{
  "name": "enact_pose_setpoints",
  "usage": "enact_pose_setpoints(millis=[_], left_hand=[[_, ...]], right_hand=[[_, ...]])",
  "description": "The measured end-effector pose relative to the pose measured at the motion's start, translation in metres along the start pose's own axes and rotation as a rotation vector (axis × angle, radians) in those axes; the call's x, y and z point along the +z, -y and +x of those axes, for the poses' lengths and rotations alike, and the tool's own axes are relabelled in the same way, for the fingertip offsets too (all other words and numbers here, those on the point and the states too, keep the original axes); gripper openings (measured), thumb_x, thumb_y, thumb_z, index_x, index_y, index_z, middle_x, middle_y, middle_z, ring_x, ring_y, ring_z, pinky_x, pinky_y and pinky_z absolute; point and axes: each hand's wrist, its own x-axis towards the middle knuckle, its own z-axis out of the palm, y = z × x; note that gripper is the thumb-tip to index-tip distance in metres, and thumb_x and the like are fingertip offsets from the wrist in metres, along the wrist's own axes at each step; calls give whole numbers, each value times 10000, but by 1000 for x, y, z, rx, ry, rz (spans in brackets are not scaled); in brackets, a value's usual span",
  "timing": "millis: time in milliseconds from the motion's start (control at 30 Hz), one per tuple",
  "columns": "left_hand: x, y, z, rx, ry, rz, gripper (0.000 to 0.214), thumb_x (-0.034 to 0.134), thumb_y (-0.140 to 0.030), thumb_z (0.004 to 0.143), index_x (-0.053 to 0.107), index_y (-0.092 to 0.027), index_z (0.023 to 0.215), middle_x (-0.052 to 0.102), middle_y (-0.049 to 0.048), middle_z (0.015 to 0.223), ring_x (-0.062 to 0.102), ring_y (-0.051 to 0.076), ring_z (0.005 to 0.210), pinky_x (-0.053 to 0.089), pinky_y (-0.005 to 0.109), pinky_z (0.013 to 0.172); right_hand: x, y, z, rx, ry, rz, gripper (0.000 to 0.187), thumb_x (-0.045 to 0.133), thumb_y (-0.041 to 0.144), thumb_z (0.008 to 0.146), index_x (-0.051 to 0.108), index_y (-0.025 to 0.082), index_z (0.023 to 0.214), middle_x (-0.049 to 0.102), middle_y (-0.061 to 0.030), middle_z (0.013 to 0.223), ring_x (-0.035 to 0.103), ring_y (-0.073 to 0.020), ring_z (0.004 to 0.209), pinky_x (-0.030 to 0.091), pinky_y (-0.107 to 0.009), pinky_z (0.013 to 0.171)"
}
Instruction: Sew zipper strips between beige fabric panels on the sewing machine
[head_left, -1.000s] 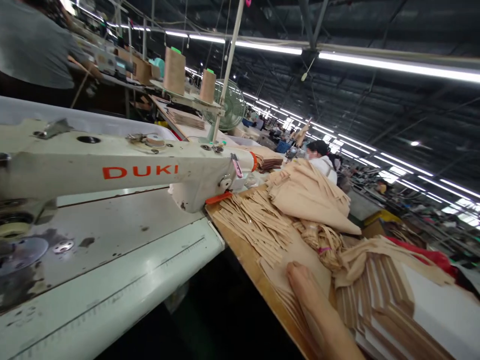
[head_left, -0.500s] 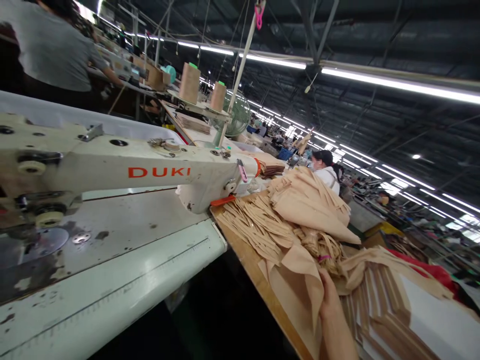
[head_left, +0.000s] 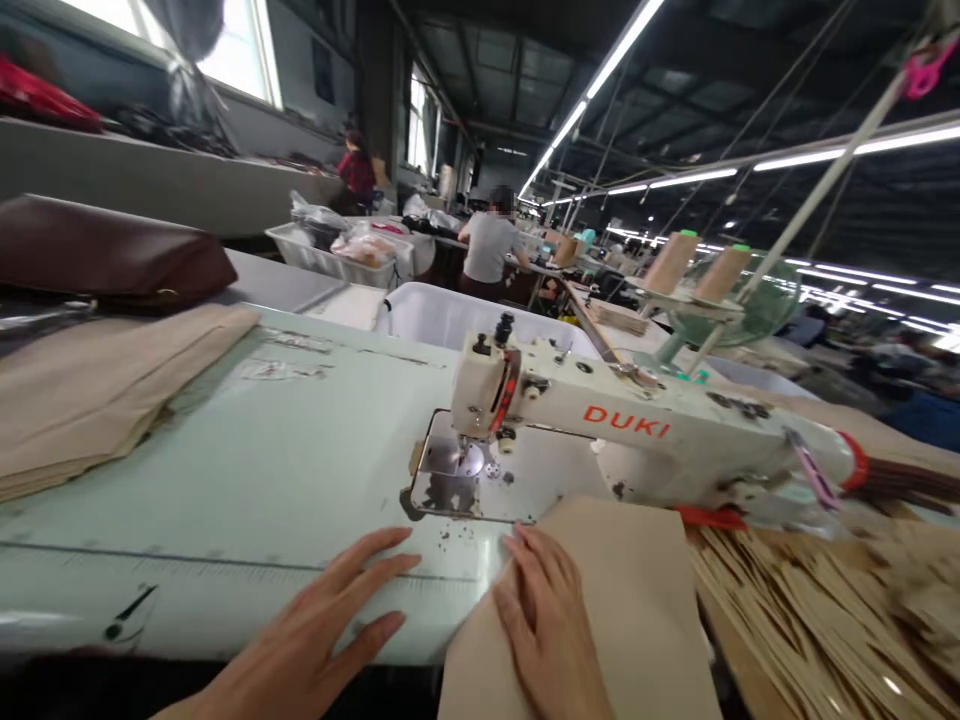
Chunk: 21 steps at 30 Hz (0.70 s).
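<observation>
A stack of tan pieces [head_left: 97,390] lies at the far left of the pale green desk [head_left: 300,440]. Next comes the left hand [head_left: 319,605] — empty, fingers spread, near the desk's front edge and apart from the tan panel [head_left: 637,580]. Beyond the two hands stands the sewing machine [head_left: 630,410]. The right hand [head_left: 553,620] lies over the panel's left edge, fingers extended; whether it pinches that edge I cannot tell. The panel spreads rightward from under this hand — just short of the loose tan strips [head_left: 795,610].
</observation>
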Motion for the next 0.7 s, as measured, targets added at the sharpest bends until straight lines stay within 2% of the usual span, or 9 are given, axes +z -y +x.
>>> enact_pose_setpoints(millis=[100, 167, 267, 367, 400, 500, 533, 633, 700], left_hand=[[1, -5, -5, 2, 26, 81, 496, 603, -369, 953, 501, -333, 1437, 470, 12, 1526, 593, 206, 1274, 482, 261, 1046], [3, -9, -8, 3, 6, 97, 510, 611, -382, 949, 498, -318, 1442, 442, 24, 1546, 589, 218, 1279, 479, 265, 1043], [9, -15, -10, 35, -23, 95, 467, 607, -394, 956, 536, -323, 1412, 448, 15, 1544, 591, 225, 1276, 466, 281, 1063], [14, -19, -9, 58, -58, 95, 404, 585, -399, 972, 572, -331, 1370, 480, 2, 1520, 580, 225, 1287, 457, 290, 1083], [15, -19, -9, 52, -68, 101, 395, 576, -398, 978, 575, -328, 1367, 482, 4, 1517, 579, 222, 1287, 456, 287, 1085], [18, -17, -10, 37, -88, 112, 386, 569, -402, 984, 579, -310, 1358, 488, 19, 1510, 585, 212, 1275, 463, 275, 1081], [20, -16, -10, 45, -95, 106, 378, 568, -403, 983, 586, -306, 1348, 503, 24, 1496, 588, 212, 1270, 468, 272, 1077], [24, -16, -11, 63, -118, 62, 342, 554, -394, 983, 613, -300, 1306, 553, 34, 1446, 604, 214, 1246, 482, 263, 1067], [24, -18, -10, 17, -128, 33, 330, 555, -399, 978, 624, -307, 1287, 562, 35, 1437, 615, 217, 1231, 488, 265, 1062]], right_hand=[[8, -7, 17, -194, 47, -104, 502, 489, 321, 997, 418, 289, 1493, 405, -46, 1544, 333, -263, 1441, 301, -476, 1174], [10, -15, 29, -98, -83, -120, 480, 397, 360, 1033, 409, 254, 1500, 352, -80, 1571, 281, -279, 1466, 291, -518, 1171], [17, -25, 39, 161, -415, -155, 522, 258, 418, 1059, 419, 165, 1487, 389, -176, 1521, 300, -323, 1444, 252, -616, 1145], [24, -30, 35, -31, -96, -36, 518, 312, 476, 1042, 432, 244, 1489, 393, -104, 1541, 303, -304, 1448, 292, -545, 1155], [24, -31, 35, -37, -29, -2, 513, 330, 492, 1036, 463, 248, 1468, 400, -98, 1536, 314, -303, 1443, 298, -534, 1156], [23, -25, 36, 273, -317, -30, 591, 224, 494, 1049, 509, 124, 1412, 513, -200, 1400, 433, -325, 1344, 336, -577, 1106], [24, -20, 36, 261, -333, -60, 588, 245, 499, 1045, 529, 122, 1395, 514, -203, 1401, 426, -334, 1347, 321, -592, 1110], [31, 1, 34, -29, 8, -102, 422, 428, 419, 1020, 522, 336, 1423, 489, -43, 1487, 407, -295, 1392, 255, -570, 1172], [37, 10, 36, -33, 85, -170, 462, 458, 381, 1005, 471, 365, 1467, 452, -29, 1519, 395, -323, 1408, 233, -612, 1167]])
